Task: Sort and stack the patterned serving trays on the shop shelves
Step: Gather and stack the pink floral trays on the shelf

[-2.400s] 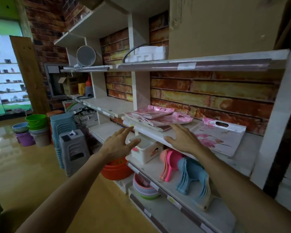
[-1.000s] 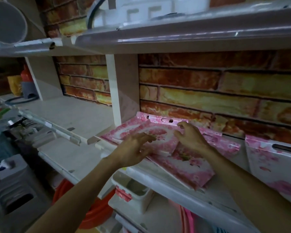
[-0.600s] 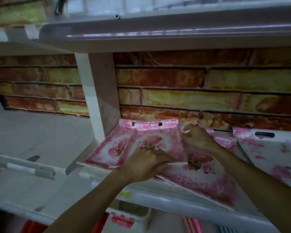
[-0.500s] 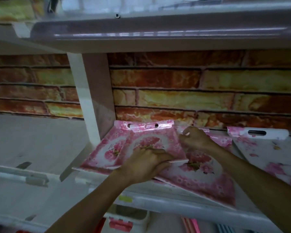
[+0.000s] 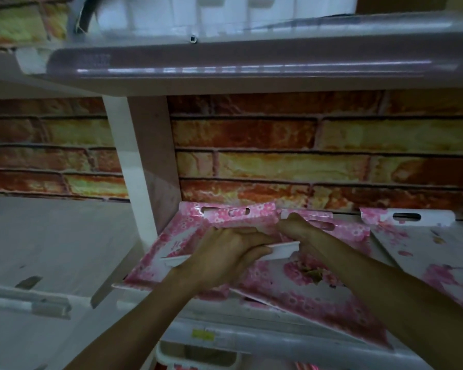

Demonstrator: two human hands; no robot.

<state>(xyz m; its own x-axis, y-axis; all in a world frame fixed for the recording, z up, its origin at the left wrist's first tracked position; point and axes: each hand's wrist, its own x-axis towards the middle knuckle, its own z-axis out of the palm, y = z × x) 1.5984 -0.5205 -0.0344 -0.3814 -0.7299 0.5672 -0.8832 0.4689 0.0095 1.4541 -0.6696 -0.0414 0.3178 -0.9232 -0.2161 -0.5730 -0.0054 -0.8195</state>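
Several pink floral serving trays lie on the middle shelf. The top pink tray (image 5: pixel 182 231) is tipped up at its near white edge, and my left hand (image 5: pixel 225 259) is closed on that edge. A second pink tray (image 5: pixel 313 287) lies askew beneath it, reaching the shelf's front lip. My right hand (image 5: pixel 296 229) grips the top tray's right side near its handle slot. A whiter tray with pink blossoms (image 5: pixel 422 241) rests to the right, its handle end toward the brick wall.
A white upright post (image 5: pixel 142 166) stands just left of the trays. The shelf above (image 5: pixel 251 68) hangs low overhead with white boxes on it. A bare shelf (image 5: pixel 51 236) extends left. A white bin (image 5: pixel 198 356) sits below the front lip.
My hands came from hovering in front of the shelf onto the pink trays. The left hand closed on the top tray's near edge and tipped it up; the view moved closer.
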